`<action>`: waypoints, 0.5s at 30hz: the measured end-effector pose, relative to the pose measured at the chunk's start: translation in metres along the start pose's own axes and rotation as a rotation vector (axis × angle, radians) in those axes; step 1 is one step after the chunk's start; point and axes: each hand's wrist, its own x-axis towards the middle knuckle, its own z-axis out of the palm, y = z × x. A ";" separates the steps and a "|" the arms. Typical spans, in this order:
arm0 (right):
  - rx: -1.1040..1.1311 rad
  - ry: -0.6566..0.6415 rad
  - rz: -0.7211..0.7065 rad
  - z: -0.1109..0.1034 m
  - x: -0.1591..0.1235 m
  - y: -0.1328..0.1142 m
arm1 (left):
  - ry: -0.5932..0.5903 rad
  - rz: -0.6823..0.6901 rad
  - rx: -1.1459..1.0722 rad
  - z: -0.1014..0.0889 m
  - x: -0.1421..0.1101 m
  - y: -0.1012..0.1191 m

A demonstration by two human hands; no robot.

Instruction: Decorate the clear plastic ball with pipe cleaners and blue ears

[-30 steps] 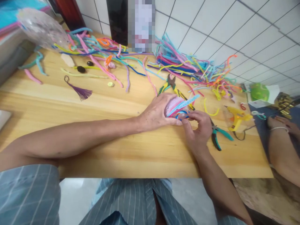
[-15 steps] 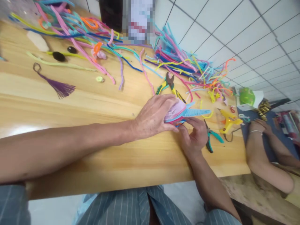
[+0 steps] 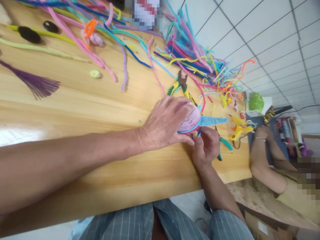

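Note:
A rounded pipe-cleaner craft piece [image 3: 192, 116], lilac-pink with blue and dark pink bands, is held above the table. My left hand [image 3: 163, 125] is closed round its left side. From the right side a pointed light-blue spike [image 3: 213, 121] sticks out. Under the spike, my right hand [image 3: 206, 146] pinches the lower edge, where small blue and orange parts show; its fingertips are partly hidden. Just behind the craft piece lie yellow-green pliers [image 3: 183, 83], open-jawed. Teal-handled pliers [image 3: 226, 143] rest right of my right hand, partly covered by it.
A pile of coloured pipe cleaners [image 3: 190, 56] lies along the wall. More strands, a purple tassel [image 3: 37, 80] and black oval pieces [image 3: 28, 34] are at the left. A yellow glue gun [image 3: 238, 126] lies at the right, near another person's arm [image 3: 262, 163].
The view has shifted and tilted. The craft piece has turned in my hands, so its blue spike now points right rather than up and right. Both hands keep hold of it.

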 end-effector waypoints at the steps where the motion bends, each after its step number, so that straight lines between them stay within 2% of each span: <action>1: -0.014 -0.006 0.001 -0.001 0.001 -0.001 | -0.004 -0.009 -0.009 0.000 0.001 0.000; 10: -0.014 -0.053 -0.007 0.002 0.002 0.001 | 0.022 -0.057 -0.057 -0.002 0.005 0.003; 15: 0.085 -0.023 0.017 0.005 -0.001 0.006 | 0.017 -0.038 -0.053 -0.001 0.004 0.002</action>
